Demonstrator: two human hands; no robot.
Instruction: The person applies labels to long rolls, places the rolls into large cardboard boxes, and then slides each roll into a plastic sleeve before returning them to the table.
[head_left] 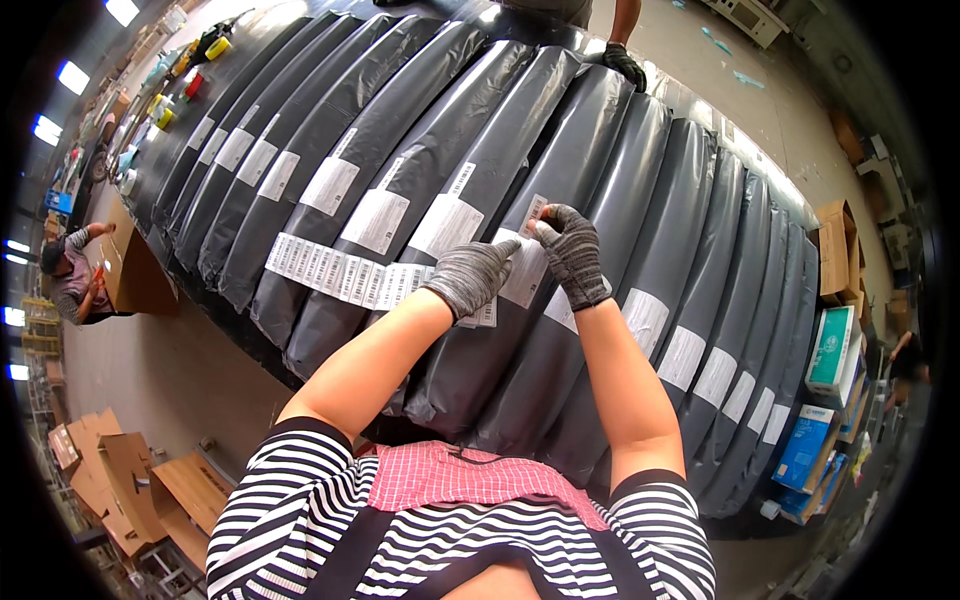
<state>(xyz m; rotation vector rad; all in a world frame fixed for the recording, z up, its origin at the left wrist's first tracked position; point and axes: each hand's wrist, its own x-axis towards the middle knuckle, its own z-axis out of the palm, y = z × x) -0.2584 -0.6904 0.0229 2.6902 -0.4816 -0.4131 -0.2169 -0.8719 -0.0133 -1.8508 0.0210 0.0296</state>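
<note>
Both my hands wear grey fingerless-tip gloves over a row of long dark grey plastic-wrapped packages [478, 110]. My left hand [470, 280] is closed on a long white strip of barcode labels [335, 273], which trails left across several packages. A short end of the strip shows below that hand. My right hand [572, 255] pinches with thumb and forefinger at a small barcode label [534, 208], against the package just above its larger white label [522, 275]. Whether the small label is fully stuck down, I cannot tell.
Across the table, another person's gloved hand [625, 66] rests on the packages. Tape rolls [217, 48] lie at the far left. Cardboard boxes [838, 250] and a blue box [805, 447] stand at the right. Another person [78, 272] is by a carton [135, 265] at the left.
</note>
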